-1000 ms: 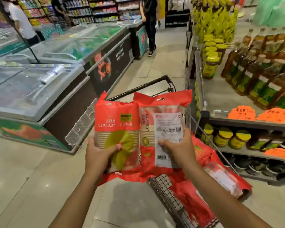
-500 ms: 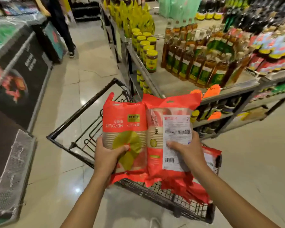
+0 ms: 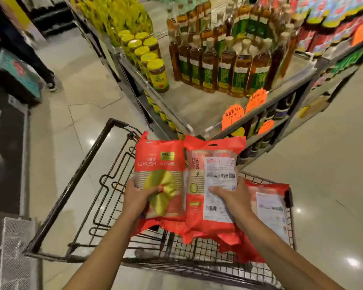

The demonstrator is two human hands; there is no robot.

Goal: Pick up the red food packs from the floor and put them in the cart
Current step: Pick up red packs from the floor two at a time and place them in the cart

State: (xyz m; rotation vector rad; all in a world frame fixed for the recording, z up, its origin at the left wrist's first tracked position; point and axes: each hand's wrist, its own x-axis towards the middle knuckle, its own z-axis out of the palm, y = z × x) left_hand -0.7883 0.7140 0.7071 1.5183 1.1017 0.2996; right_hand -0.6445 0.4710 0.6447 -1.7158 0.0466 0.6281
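Note:
I hold two red food packs upright, side by side, above the wire shopping cart. My left hand grips the left pack, which shows a yellow-green disc on its front. My right hand grips the right pack, with its white label and barcode facing me. Both packs hang over the cart's basket. Another red pack lies inside the cart at the right, and more red packaging shows under the held packs.
A shelf unit with oil bottles, yellow-lidded jars and orange price tags stands just beyond the cart. A dark freezer cabinet lines the left side. A person's leg and shoe are on the tiled floor at upper left.
The view has swung right and down: the freezers slid out to the left, and the cart now lies squarely below the two packs, which stay in my hands.

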